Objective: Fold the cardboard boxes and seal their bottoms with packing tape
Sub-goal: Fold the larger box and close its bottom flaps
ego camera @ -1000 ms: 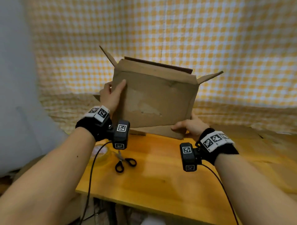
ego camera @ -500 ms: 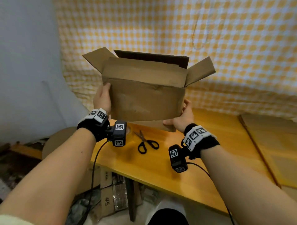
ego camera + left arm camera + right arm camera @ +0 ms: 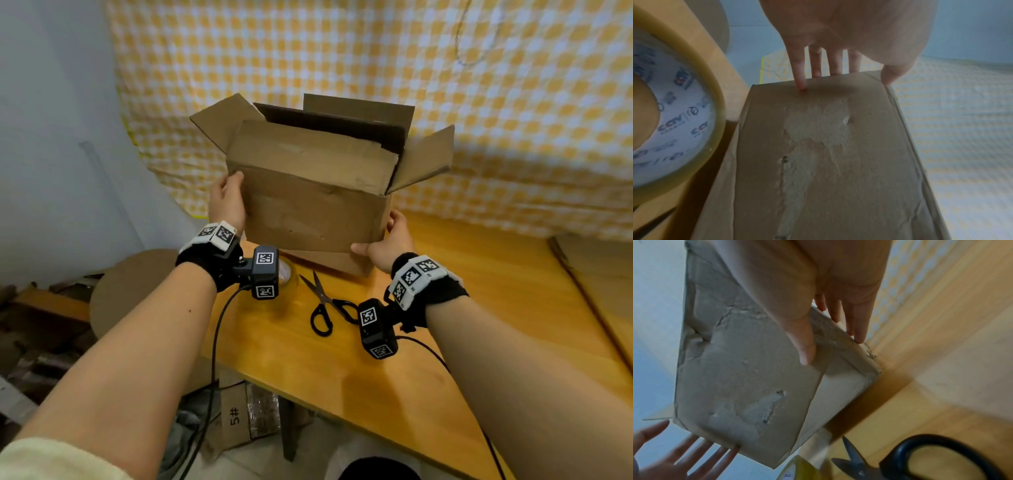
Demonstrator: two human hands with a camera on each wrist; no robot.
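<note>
A worn brown cardboard box [image 3: 308, 212] is held upright just above the wooden table [image 3: 342, 359], its top flaps splayed open. My left hand [image 3: 226, 202] lies flat against its left side, thumb on the front face, fingers straight [image 3: 799, 68]. At the lower right corner my right hand [image 3: 387, 243] supports it, thumb [image 3: 803, 344] laid across the underside and straight fingers along the side wall. The box's bottom [image 3: 748, 369] shows torn paper patches. A roll of clear packing tape [image 3: 286, 277] sits on the table under my left wrist.
Black-handled scissors [image 3: 325, 305] lie on the table below the box. Flat cardboard sheets [image 3: 599, 274] rest at the table's right end. A round cardboard piece [image 3: 137, 291] and a box marked 5# [image 3: 239, 421] sit on the floor at the left. A yellow checked cloth hangs behind.
The box has come up off the table and turned, so its open top shows more. My right hand slid from the front bottom edge to the lower right corner.
</note>
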